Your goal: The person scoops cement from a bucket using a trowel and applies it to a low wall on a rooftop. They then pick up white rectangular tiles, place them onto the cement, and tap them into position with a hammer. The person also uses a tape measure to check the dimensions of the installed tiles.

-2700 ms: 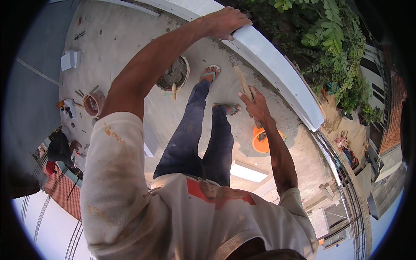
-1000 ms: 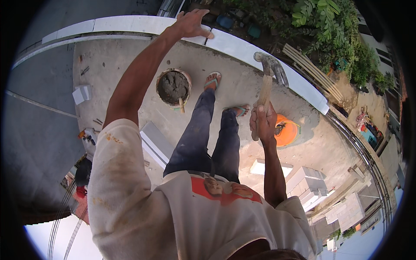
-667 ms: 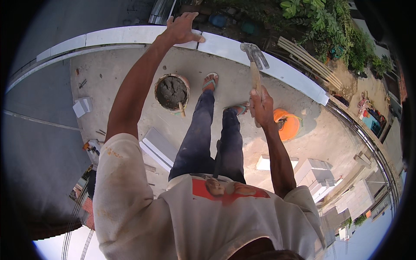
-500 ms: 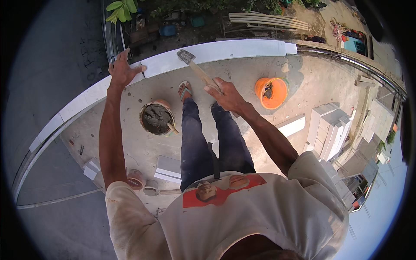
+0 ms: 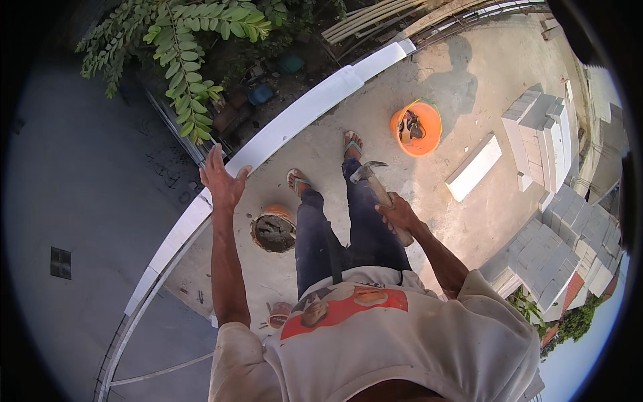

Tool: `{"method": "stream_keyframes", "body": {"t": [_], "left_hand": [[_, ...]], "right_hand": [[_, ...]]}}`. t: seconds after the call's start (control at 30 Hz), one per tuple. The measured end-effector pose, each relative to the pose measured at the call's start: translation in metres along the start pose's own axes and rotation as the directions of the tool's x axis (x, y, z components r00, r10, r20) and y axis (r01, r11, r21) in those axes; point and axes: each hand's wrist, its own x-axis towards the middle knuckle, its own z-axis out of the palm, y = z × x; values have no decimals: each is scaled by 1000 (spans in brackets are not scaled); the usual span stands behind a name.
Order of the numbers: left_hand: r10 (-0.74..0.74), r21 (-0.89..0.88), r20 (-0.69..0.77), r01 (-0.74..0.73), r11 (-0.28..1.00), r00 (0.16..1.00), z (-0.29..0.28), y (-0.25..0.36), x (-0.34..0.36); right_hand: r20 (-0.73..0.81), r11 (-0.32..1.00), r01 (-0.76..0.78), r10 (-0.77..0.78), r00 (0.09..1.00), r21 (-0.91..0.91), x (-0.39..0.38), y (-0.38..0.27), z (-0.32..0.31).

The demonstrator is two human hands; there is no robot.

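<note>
My right hand (image 5: pixel 400 216) is wrapped around the wooden handle of a hammer (image 5: pixel 382 193), held in front of my right thigh. Its metal head points up and to the left, with a curved, pointed end. My left hand (image 5: pixel 224 184) is open with fingers spread over the low wall of white blocks (image 5: pixel 295 122). Whether the palm presses on the blocks is hard to tell. A bucket of wet grey mortar (image 5: pixel 276 231) stands on the floor between my left arm and my left leg.
An orange bucket (image 5: pixel 416 127) with tools inside stands to the right of my feet. Beyond it lie a long white block (image 5: pixel 474 167) and stacked blocks (image 5: pixel 537 137). A leafy branch (image 5: pixel 187 67) hangs near my left hand. Left of the wall is a lower grey surface (image 5: pixel 87 181).
My right hand has drawn the hammer back from over the wall to my right thigh. My left hand stays spread at the wall. The view has turned, and the branch now shows more.
</note>
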Motion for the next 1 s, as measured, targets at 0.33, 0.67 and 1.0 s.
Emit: {"method": "stream_keyframes", "body": {"t": [0.33,0.67,1.0], "left_hand": [[214,100,169,-232,968,962,44,175,56],[395,137,228,-431,892,890,58,188,77],[395,112,256,-433,894,882,64,180,79]], "right_hand": [[-64,744,0,58,996,668,46,10,-47],[95,279,-68,-87,992,958,113,-70,1],[62,-227,-63,-9,998,972,162,-149,50]]}}
